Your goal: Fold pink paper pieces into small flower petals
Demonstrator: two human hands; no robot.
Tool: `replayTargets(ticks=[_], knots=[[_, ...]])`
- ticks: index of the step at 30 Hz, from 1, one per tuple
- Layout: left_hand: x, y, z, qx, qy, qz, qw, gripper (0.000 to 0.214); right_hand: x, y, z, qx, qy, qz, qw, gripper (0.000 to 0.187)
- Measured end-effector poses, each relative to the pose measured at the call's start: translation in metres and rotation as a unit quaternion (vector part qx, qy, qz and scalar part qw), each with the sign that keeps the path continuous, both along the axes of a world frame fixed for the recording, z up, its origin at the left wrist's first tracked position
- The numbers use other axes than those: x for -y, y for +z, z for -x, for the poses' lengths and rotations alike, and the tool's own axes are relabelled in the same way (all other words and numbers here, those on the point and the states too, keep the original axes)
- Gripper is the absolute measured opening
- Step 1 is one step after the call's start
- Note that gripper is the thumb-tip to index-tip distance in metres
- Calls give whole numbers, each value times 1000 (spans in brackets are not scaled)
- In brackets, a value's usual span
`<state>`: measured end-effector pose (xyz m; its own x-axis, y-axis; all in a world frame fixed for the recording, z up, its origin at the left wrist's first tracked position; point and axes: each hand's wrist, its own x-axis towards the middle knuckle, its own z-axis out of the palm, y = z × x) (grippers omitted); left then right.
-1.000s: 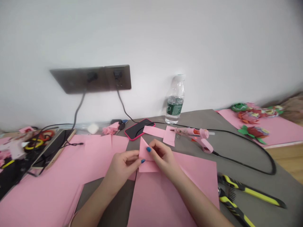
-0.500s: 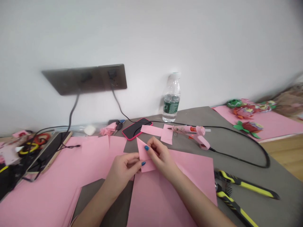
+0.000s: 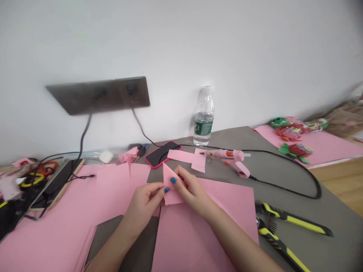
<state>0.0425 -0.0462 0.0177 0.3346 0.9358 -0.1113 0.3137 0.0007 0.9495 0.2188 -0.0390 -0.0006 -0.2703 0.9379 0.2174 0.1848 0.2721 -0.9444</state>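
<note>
Between my hands is a small folded piece of pink paper (image 3: pixel 171 197) with a pointed top corner, held above a large pink sheet (image 3: pixel 195 234). My left hand (image 3: pixel 146 200) pinches its left edge, thumb in front and fingers partly hidden behind. With thumb and curled fingers, my right hand (image 3: pixel 193 189) grips the paper's right side, the thumb lying flat over the fold. Just beyond my hands are a phone with a pink case (image 3: pixel 161 154) and pink paper strips (image 3: pixel 181 155).
A pink glue gun (image 3: pixel 228 155) lies to the right, its black cord looping over the grey table. Yellow-black pliers (image 3: pixel 295 223) rest at the right. A water bottle (image 3: pixel 203 124) stands by the wall. Paper flowers (image 3: pixel 297 150), pink sheets (image 3: pixel 70 215) and another phone (image 3: pixel 58 183) flank the work area.
My left thumb has shifted slightly up along the folded paper's left edge. Both hands keep hold of it, and the whole view has moved a little.
</note>
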Motion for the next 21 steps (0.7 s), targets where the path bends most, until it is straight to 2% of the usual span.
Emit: replayTargets(ticks=[3, 10, 21], knots=[[0, 3, 1, 16, 9, -2, 1000, 31, -1, 2, -1, -24, 26, 18, 999, 31], [2, 1, -2, 32, -17, 38, 999, 27, -4, 2, -2, -58, 4, 53, 997, 31], [5, 2, -4, 35, -38, 37, 998, 27, -3, 3, -4, -73, 16, 96, 993, 32]])
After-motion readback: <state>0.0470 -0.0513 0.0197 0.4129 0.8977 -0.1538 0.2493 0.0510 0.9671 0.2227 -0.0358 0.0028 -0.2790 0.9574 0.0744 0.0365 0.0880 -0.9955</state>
